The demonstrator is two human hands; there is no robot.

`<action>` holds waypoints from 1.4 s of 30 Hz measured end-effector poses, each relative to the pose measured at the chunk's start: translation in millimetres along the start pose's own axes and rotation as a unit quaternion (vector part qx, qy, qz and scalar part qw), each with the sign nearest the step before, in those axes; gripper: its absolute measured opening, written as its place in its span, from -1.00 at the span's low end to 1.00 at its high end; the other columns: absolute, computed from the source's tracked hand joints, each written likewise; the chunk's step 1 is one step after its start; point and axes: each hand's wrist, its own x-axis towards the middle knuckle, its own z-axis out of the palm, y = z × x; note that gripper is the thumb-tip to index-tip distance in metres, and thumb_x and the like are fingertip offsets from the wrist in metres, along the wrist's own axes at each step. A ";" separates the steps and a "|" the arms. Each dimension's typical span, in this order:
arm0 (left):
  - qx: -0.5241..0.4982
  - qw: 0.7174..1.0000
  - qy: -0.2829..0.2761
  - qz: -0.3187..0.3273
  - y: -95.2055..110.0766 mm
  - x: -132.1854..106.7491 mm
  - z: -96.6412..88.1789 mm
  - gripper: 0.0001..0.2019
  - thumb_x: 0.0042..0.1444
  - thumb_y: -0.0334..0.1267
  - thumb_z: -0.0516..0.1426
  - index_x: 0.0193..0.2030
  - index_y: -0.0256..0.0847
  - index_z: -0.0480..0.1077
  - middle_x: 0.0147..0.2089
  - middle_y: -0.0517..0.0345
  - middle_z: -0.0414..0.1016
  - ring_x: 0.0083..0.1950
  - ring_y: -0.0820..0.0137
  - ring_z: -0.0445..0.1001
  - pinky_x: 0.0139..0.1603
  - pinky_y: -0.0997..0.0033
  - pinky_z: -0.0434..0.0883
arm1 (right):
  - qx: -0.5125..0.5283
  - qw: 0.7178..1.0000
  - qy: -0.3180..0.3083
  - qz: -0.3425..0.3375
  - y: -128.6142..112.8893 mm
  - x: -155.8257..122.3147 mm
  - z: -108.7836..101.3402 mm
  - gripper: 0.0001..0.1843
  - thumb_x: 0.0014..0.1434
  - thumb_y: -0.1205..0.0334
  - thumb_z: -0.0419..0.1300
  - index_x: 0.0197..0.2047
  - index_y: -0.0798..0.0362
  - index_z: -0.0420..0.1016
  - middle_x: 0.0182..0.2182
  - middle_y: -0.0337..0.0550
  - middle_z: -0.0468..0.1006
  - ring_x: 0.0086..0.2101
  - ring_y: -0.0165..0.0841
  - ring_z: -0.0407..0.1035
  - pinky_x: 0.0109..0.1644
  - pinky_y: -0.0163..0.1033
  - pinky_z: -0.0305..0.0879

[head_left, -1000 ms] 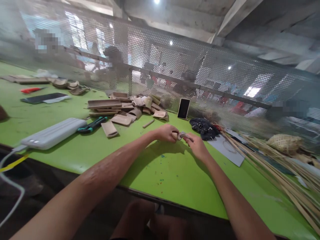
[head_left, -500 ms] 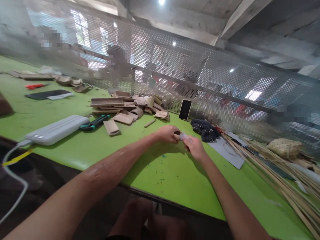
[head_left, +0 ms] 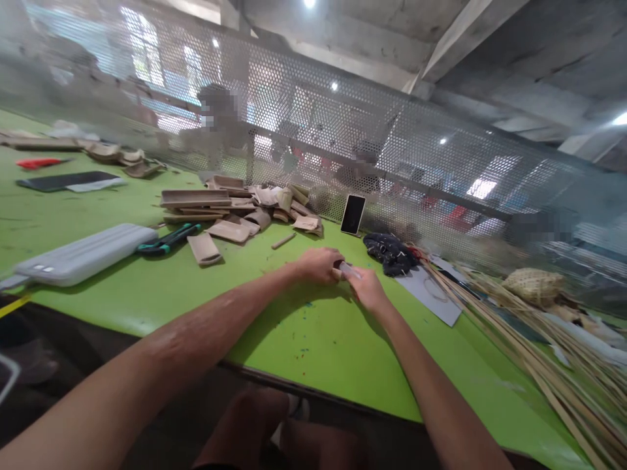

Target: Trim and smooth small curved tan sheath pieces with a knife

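At the centre, the left hand (head_left: 319,265) grips a small tan piece (head_left: 337,275), mostly hidden; the right hand (head_left: 368,290) grasps a pale object (head_left: 349,270), too blurred to identify; beneath, a speckled green tabletop (head_left: 343,365); at the far side, a perforated screen (head_left: 294,124) veils the room (head_left: 382,29).

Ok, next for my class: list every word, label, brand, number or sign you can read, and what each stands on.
No text can be read anywhere.
White power bank: two bright spots, no legible label.
Propped phone: dark screen, nothing readable.
Dark cloth: white specks, too blurred to tell.
Pale tool in the right hand: blurred.
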 end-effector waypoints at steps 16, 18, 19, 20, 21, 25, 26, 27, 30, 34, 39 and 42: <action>-0.130 0.991 -0.019 0.031 -8.6 0.6 -7.3 -0.70 -0.06 -0.20 0.17 -0.17 -0.23 0.49 -0.24 0.09 0.56 -0.26 0.34 0.45 -0.30 0.44 0.29 | -0.149 0.963 0.120 -0.192 8.3 7.3 -10.9 -0.61 0.28 0.03 0.08 -0.09 0.09 0.63 -0.32 -0.03 0.53 -0.32 -0.22 0.36 -0.19 -0.16 0.25; -0.154 0.988 -0.014 0.028 -7.4 0.2 -6.7 -0.69 -0.07 -0.19 0.18 -0.16 -0.24 0.50 -0.25 0.11 0.56 -0.27 0.34 0.45 -0.30 0.44 0.29 | -0.138 0.962 0.133 -0.195 6.0 6.9 -10.0 -0.60 0.28 -0.01 0.08 -0.17 0.09 0.63 -0.38 -0.06 0.50 -0.35 -0.24 0.34 -0.22 -0.18 0.23; -0.148 0.989 -0.013 0.023 -6.0 0.0 -5.9 -0.69 -0.07 -0.19 0.18 -0.16 -0.24 0.50 -0.27 0.11 0.56 -0.28 0.34 0.45 -0.31 0.43 0.28 | -0.126 0.968 0.130 -0.176 4.7 6.1 -9.2 -0.59 0.27 -0.04 0.08 -0.24 0.09 0.61 -0.43 -0.10 0.48 -0.39 -0.27 0.32 -0.27 -0.20 0.21; -0.129 0.991 -0.012 0.017 -4.2 -0.4 -4.7 -0.69 -0.07 -0.18 0.18 -0.18 -0.24 0.51 -0.28 0.11 0.56 -0.29 0.33 0.45 -0.33 0.42 0.28 | -0.110 0.976 0.116 -0.145 3.3 4.8 -8.4 -0.58 0.27 -0.07 0.09 -0.32 0.09 0.58 -0.50 -0.14 0.44 -0.45 -0.30 0.28 -0.33 -0.22 0.17; -0.103 0.995 -0.007 0.013 -2.2 -0.9 -3.3 -0.69 -0.08 -0.17 0.18 -0.18 -0.24 0.51 -0.27 0.09 0.55 -0.29 0.32 0.45 -0.34 0.41 0.27 | -0.089 0.986 0.089 -0.108 1.9 3.1 -7.7 -0.57 0.25 -0.09 0.11 -0.38 0.09 0.53 -0.57 -0.20 0.39 -0.51 -0.35 0.22 -0.40 -0.24 0.12; -0.009 1.000 0.017 0.014 4.6 -4.1 4.2 -0.58 -0.05 -0.13 0.17 -0.02 -0.20 0.49 -0.08 -0.01 0.54 -0.16 0.21 0.49 -0.31 0.36 0.31 | 0.061 0.995 -0.073 0.016 -6.1 -7.0 -9.8 -0.63 0.17 -0.08 0.20 -0.42 0.06 0.37 -0.67 -0.35 0.25 -0.65 -0.46 0.10 -0.54 -0.31 0.00; 0.002 1.000 0.021 0.009 5.5 -4.7 5.9 -0.54 -0.05 -0.13 0.17 0.03 -0.18 0.47 -0.04 -0.02 0.53 -0.13 0.20 0.49 -0.29 0.35 0.32 | 0.098 0.990 -0.101 0.030 -8.2 -9.2 -11.6 -0.65 0.15 -0.07 0.22 -0.40 0.06 0.36 -0.66 -0.35 0.27 -0.65 -0.47 0.12 -0.55 -0.32 0.02; 0.010 1.000 0.026 -0.002 6.1 -5.1 7.3 -0.52 -0.05 -0.13 0.17 0.05 -0.18 0.45 -0.03 -0.02 0.52 -0.11 0.19 0.49 -0.28 0.35 0.33 | 0.124 0.985 -0.117 0.037 -9.9 -10.9 -13.5 -0.66 0.14 -0.05 0.23 -0.39 0.06 0.35 -0.63 -0.34 0.30 -0.64 -0.47 0.16 -0.55 -0.33 0.05; 0.014 0.999 0.032 -0.028 6.3 -4.4 8.3 -0.55 -0.04 -0.15 0.17 0.03 -0.19 0.45 -0.04 -0.03 0.51 -0.09 0.19 0.49 -0.27 0.35 0.34 | 0.110 0.987 -0.114 0.030 -10.0 -10.7 -17.6 -0.70 0.16 -0.01 0.22 -0.36 0.07 0.41 -0.61 -0.29 0.37 -0.61 -0.44 0.23 -0.53 -0.32 0.13; -0.003 1.000 0.009 0.015 4.2 -2.6 4.6 -0.67 -0.02 -0.14 0.17 -0.11 -0.19 0.47 -0.09 -0.02 0.52 -0.16 0.23 0.47 -0.34 0.37 0.28 | -0.039 0.997 -0.028 -0.062 0.2 -2.0 -15.0 -0.78 0.21 0.13 0.17 -0.23 0.05 0.59 -0.42 -0.10 0.59 -0.38 -0.25 0.45 -0.23 -0.16 0.34; -0.067 0.997 0.020 0.012 -1.8 -1.3 -0.3 -0.77 -0.06 -0.18 0.17 -0.26 -0.22 0.46 -0.28 0.06 0.52 -0.32 0.32 0.41 -0.37 0.40 0.22 | -0.132 0.970 0.054 -0.196 8.2 4.2 -14.2 -0.65 0.25 0.23 0.09 0.00 0.00 0.63 -0.11 -0.01 0.62 -0.15 -0.15 0.46 0.01 -0.07 0.31; -0.140 0.990 0.013 0.018 -6.8 -0.7 -2.6 -0.74 -0.05 -0.17 0.18 -0.22 -0.24 0.49 -0.29 0.09 0.54 -0.32 0.35 0.42 -0.35 0.42 0.24 | -0.141 0.961 0.091 -0.217 6.4 3.9 -17.3 -0.64 0.27 0.17 0.09 0.02 0.00 0.63 -0.24 -0.03 0.58 -0.26 -0.21 0.42 -0.08 -0.12 0.33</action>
